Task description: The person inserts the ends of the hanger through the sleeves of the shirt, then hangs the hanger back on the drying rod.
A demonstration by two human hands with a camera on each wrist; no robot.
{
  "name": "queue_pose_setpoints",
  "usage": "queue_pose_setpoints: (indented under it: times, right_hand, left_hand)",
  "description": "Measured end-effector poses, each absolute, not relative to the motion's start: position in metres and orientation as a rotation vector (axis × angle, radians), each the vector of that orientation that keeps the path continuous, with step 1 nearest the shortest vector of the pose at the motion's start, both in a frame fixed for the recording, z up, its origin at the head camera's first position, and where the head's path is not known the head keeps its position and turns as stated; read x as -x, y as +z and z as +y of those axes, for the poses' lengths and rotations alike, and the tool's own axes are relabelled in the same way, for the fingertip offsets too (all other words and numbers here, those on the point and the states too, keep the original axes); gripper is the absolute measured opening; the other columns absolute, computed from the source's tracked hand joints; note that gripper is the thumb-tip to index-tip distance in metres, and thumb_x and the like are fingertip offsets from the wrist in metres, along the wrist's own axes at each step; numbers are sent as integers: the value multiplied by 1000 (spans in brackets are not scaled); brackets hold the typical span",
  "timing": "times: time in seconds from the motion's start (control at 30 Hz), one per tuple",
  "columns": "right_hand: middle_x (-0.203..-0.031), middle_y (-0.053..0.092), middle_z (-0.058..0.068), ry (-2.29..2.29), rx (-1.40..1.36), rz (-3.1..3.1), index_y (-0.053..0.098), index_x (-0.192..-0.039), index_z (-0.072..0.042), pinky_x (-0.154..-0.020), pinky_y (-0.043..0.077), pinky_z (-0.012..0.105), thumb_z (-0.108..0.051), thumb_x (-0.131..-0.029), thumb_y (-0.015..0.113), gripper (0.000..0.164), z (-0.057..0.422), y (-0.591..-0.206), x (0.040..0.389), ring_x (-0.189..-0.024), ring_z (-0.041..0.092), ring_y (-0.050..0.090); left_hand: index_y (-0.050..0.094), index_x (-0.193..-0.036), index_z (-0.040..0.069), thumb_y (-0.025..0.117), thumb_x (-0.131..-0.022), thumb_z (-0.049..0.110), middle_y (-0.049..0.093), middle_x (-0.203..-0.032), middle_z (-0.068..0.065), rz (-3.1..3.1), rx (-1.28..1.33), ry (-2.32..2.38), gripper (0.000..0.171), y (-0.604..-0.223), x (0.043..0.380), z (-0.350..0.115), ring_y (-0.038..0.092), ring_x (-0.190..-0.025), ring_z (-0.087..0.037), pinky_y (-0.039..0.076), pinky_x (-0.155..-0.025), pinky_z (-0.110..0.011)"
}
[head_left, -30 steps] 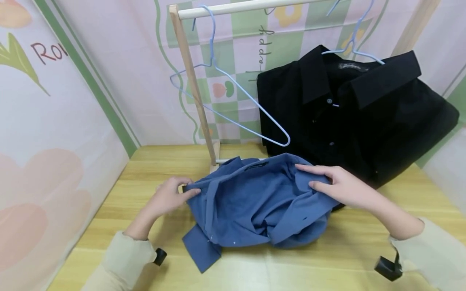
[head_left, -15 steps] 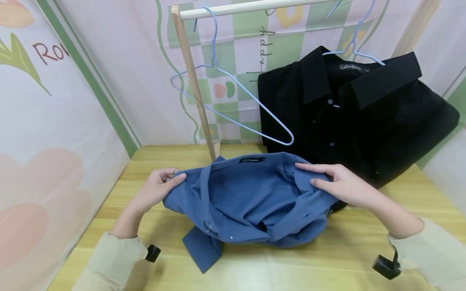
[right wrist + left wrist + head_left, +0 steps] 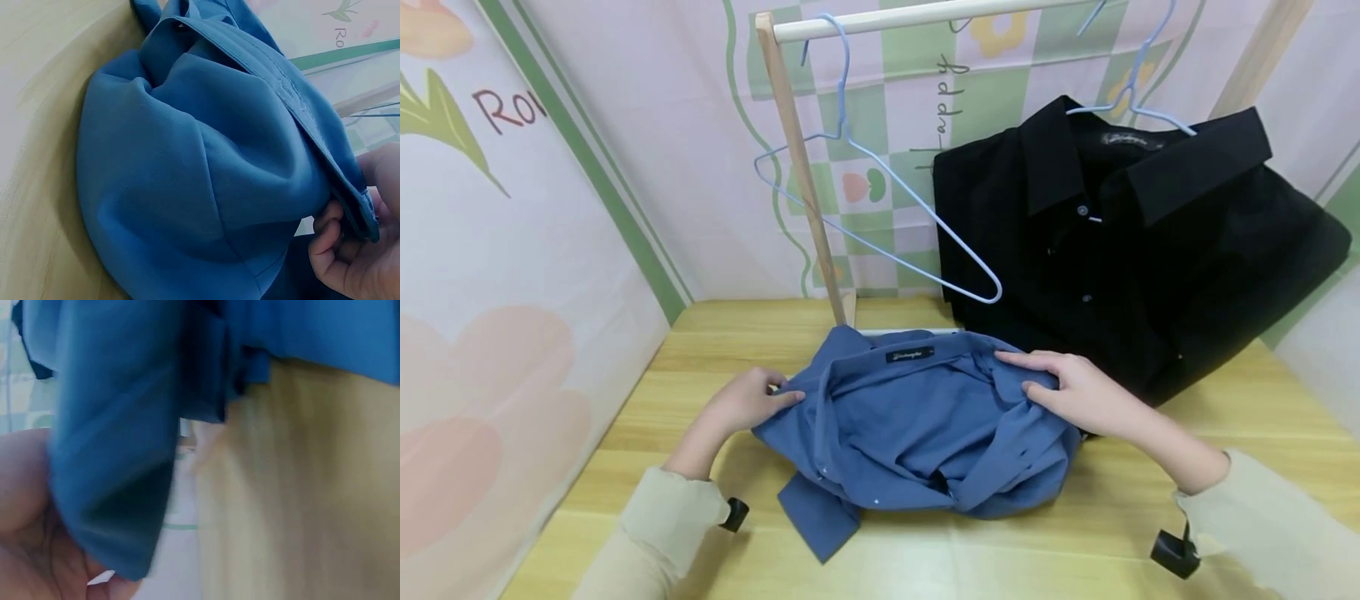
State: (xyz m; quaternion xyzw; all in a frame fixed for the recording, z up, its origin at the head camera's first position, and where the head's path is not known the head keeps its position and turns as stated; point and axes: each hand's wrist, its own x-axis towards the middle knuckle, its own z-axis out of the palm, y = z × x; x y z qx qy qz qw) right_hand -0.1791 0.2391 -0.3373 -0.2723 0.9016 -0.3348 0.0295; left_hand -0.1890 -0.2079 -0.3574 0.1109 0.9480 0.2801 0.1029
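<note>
Working over a wooden table (image 3: 925, 554), with a black shirt (image 3: 1097, 275) far and right, a rumpled blue shirt (image 3: 917, 425) near centre, a bare hanger (image 3: 842, 108) far and left. Pinching the blue shirt's sides with left hand (image 3: 747, 404) and right hand (image 3: 1082, 393), each nearly closed. Probably risking a slip from loose pinching, or twisting from uneven pulling.

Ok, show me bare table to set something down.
Free: the table before the blue shirt, between the beige sleeves; also between the left hand and left curtain. Crowded: the middle, under that shirt, and the back right, where the black shirt hangs.
</note>
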Motion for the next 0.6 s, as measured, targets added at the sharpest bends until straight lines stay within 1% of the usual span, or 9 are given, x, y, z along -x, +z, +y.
queue_pose_setpoints:
  times: [0.1, 0.17, 0.23, 0.33, 0.43, 0.47, 0.5, 0.53, 0.6]
  right_hand:
    - [-134, 60, 23, -1034, 827, 2781, 59, -144, -4, -77, 46, 30, -5, -99, 61, 44, 238, -338, 180, -86, 20, 59]
    - [-133, 60, 23, -1037, 826, 2777, 59, -144, -4, -77, 46, 30, -5, -99, 61, 44, 238, -337, 181, -84, 20, 59]
    - [-134, 60, 23, -1033, 838, 2781, 60, -143, -3, -78, 45, 30, -5, -99, 61, 44, 238, -337, 181, -93, 21, 59]
    - [-133, 61, 23, -1035, 851, 2775, 59, -143, -3, -78, 45, 30, -5, -99, 61, 44, 238, -337, 182, -94, 22, 60]
    - [-135, 60, 24, -1030, 853, 2782, 60, -143, -3, -79, 45, 30, -5, -100, 61, 44, 237, -336, 183, -98, 24, 59]
    - [-135, 60, 24, -1029, 849, 2787, 60, -143, -3, -80, 46, 30, -5, -100, 61, 43, 237, -335, 182, -99, 25, 59]
    - [-136, 60, 24, -1032, 842, 2795, 60, -143, -3, -83, 47, 32, -6, -100, 61, 43, 237, -335, 182, -101, 27, 60]
    - [-135, 60, 24, -1040, 833, 2811, 60, -143, -4, -86, 48, 33, -7, -101, 61, 42, 236, -335, 182, -103, 28, 61]
    - [-131, 64, 21, -1074, 816, 2863, 63, -141, -6, -89, 48, 30, -9, -101, 64, 40, 235, -335, 179, -106, 28, 61]
  left_hand:
    - [72, -95, 5, 68, -100, 24, 62, -77, -4, 2817, -326, 767, 21, -352, 188, -202, 58, -69, -20, 48, -64, -36]
    - [73, -105, 3, 69, -100, 23, 66, -86, -8, 2836, -327, 744, 21, -348, 186, -199, 61, -76, -22, 51, -69, -39]
    - [73, -111, 4, 70, -99, 21, 69, -96, -9, 2870, -319, 743, 21, -343, 183, -195, 63, -82, -23, 53, -73, -41]
    - [72, -112, 5, 71, -98, 18, 70, -105, -11, 2960, -338, 766, 19, -335, 175, -188, 64, -86, -23, 54, -74, -41]
    - [72, -113, 5, 69, -100, 18, 70, -106, -10, 3053, -394, 792, 19, -326, 164, -177, 63, -83, -21, 54, -70, -39]
    - [72, -115, 5, 68, -101, 20, 70, -105, -10, 3071, -418, 794, 20, -324, 161, -173, 63, -83, -21, 54, -70, -38]
    - [71, -117, 6, 67, -102, 24, 70, -104, -9, 3075, -426, 785, 24, -323, 157, -169, 62, -82, -19, 53, -69, -37]
    - [69, -122, 6, 65, -103, 31, 70, -102, -7, 3068, -422, 770, 31, -322, 153, -164, 62, -80, -18, 53, -68, -37]
    - [63, -132, 7, 62, -102, 44, 69, -100, -6, 3042, -404, 729, 47, -324, 147, -156, 63, -79, -18, 53, -66, -37]
